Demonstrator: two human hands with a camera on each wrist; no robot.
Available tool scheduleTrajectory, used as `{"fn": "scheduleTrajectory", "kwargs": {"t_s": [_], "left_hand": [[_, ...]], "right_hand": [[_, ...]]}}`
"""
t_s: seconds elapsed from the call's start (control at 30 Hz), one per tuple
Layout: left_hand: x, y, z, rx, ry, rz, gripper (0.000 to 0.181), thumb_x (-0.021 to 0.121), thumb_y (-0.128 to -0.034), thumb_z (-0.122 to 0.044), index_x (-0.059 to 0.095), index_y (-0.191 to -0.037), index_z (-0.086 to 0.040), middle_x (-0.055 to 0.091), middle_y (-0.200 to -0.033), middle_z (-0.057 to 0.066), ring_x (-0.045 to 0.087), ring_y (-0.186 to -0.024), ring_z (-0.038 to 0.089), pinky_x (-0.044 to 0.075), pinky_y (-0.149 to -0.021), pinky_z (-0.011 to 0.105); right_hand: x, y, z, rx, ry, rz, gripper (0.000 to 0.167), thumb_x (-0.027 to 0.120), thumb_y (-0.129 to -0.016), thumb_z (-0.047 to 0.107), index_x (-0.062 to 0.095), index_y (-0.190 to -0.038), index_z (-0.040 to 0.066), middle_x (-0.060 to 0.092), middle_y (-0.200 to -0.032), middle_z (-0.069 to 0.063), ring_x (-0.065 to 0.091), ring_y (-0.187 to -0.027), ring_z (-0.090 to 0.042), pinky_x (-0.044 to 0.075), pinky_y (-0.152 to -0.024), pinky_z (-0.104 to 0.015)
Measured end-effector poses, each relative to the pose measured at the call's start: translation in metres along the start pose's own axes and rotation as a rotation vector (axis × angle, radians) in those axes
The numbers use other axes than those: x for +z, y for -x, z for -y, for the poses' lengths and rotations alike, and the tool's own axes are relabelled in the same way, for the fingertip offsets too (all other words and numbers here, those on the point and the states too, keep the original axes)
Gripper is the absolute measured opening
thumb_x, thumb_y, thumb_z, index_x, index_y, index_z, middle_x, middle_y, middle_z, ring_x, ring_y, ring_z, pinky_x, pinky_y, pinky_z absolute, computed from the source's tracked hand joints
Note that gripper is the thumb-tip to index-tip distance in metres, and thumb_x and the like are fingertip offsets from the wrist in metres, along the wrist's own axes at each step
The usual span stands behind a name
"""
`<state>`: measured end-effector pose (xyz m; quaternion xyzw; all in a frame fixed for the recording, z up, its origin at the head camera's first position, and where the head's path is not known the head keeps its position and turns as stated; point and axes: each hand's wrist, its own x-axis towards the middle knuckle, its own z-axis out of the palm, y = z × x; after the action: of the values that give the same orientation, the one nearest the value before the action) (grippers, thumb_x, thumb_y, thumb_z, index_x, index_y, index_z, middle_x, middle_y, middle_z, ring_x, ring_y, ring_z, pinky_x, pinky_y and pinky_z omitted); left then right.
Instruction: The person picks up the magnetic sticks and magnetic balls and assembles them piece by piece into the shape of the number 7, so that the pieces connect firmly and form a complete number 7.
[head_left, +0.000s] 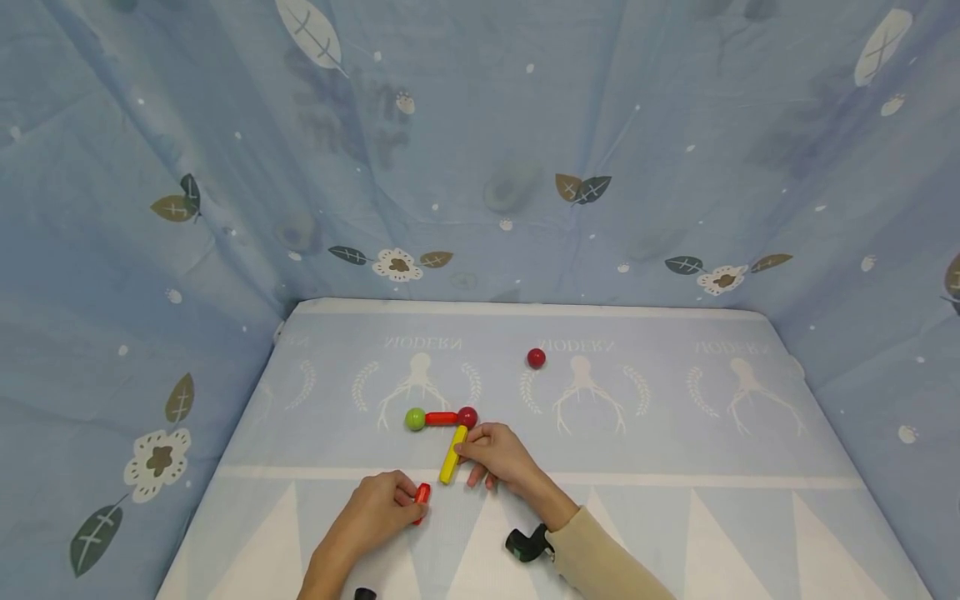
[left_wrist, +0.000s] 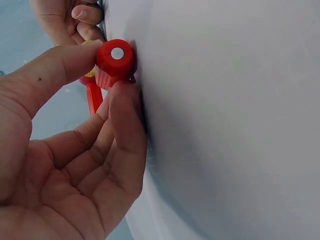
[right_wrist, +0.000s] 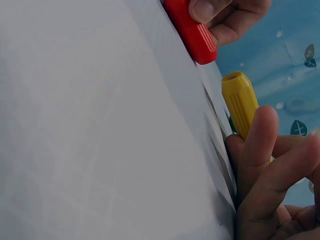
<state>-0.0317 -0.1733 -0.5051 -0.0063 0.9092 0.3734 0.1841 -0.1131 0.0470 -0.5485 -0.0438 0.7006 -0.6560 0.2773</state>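
My left hand (head_left: 382,510) pinches a short red stick (head_left: 422,500) between thumb and fingers; a round silver disc shows on the end of this red stick (left_wrist: 116,60) in the left wrist view. With thumb and fingertips my right hand (head_left: 501,457) holds a yellow stick (head_left: 453,455), whose far end touches a dark red ball (head_left: 467,417). From that ball another red stick (head_left: 441,418) runs left to a green ball (head_left: 416,419). In the right wrist view the near end of the yellow stick (right_wrist: 239,100) points toward the held red stick, with a gap between them.
A separate red ball (head_left: 536,358) lies farther back on the patterned tabletop (head_left: 675,450). Black wrist gear (head_left: 527,544) sits by the right sleeve, and a small black piece (head_left: 365,593) shows near the left forearm. Blue printed cloth (head_left: 480,150) surrounds the table.
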Motion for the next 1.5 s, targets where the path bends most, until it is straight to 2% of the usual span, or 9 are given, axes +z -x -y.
{"fn": "scheduleTrajectory", "kwargs": {"t_s": [0.3,0.57,0.77,0.97,1.2,1.5], "left_hand": [[0.000,-0.001,-0.001,-0.021,-0.004,0.000,0.018,0.083,-0.0797,-0.017,0.070,-0.087,-0.009,0.061,-0.072,-0.005,0.056,-0.067,0.012,0.048,-0.061,0.029],[-0.001,0.001,-0.001,0.000,0.047,0.010,0.014,0.080,-0.0800,-0.014,0.072,-0.089,-0.008,0.062,-0.073,-0.005,0.057,-0.067,0.013,0.047,-0.061,0.029],[-0.002,-0.001,0.002,0.035,0.150,0.068,0.014,0.076,-0.0828,-0.012,0.073,-0.095,-0.006,0.066,-0.075,-0.004,0.060,-0.068,0.014,0.050,-0.063,0.030],[0.000,-0.007,0.009,0.038,0.225,0.117,0.020,0.073,-0.0858,-0.013,0.075,-0.102,-0.003,0.069,-0.077,-0.002,0.063,-0.069,0.016,0.051,-0.064,0.032],[0.000,-0.013,0.010,0.058,0.313,0.162,0.021,0.074,-0.0886,-0.015,0.074,-0.103,0.001,0.070,-0.081,0.001,0.066,-0.069,0.018,0.054,-0.063,0.033],[0.001,-0.016,0.008,0.075,0.328,0.203,0.018,0.073,-0.0880,-0.013,0.072,-0.099,0.001,0.070,-0.081,0.002,0.066,-0.071,0.018,0.054,-0.064,0.033]], "right_hand": [[0.000,0.000,0.000,0.005,-0.008,-0.001,0.026,0.072,-0.093,0.019,0.059,-0.103,-0.002,0.073,-0.084,-0.011,0.062,-0.046,-0.014,0.041,-0.037,-0.020],[0.000,0.001,0.002,0.004,-0.003,-0.005,0.027,0.071,-0.093,0.020,0.059,-0.103,-0.002,0.073,-0.085,-0.012,0.062,-0.046,-0.014,0.040,-0.036,-0.019],[0.000,0.001,0.001,0.002,-0.004,-0.007,0.027,0.071,-0.093,0.019,0.059,-0.103,-0.002,0.073,-0.084,-0.012,0.062,-0.046,-0.014,0.039,-0.036,-0.019],[-0.001,0.000,0.001,0.007,-0.004,-0.004,0.027,0.071,-0.094,0.020,0.059,-0.103,-0.002,0.073,-0.084,-0.010,0.062,-0.047,-0.014,0.040,-0.037,-0.019],[-0.001,0.000,0.001,-0.005,0.004,0.001,0.026,0.071,-0.094,0.019,0.059,-0.103,-0.002,0.073,-0.084,-0.010,0.062,-0.047,-0.014,0.040,-0.037,-0.019],[0.000,0.000,0.000,-0.009,0.000,-0.003,0.026,0.072,-0.093,0.019,0.060,-0.101,-0.002,0.073,-0.084,-0.011,0.062,-0.047,-0.015,0.041,-0.037,-0.020]]}}
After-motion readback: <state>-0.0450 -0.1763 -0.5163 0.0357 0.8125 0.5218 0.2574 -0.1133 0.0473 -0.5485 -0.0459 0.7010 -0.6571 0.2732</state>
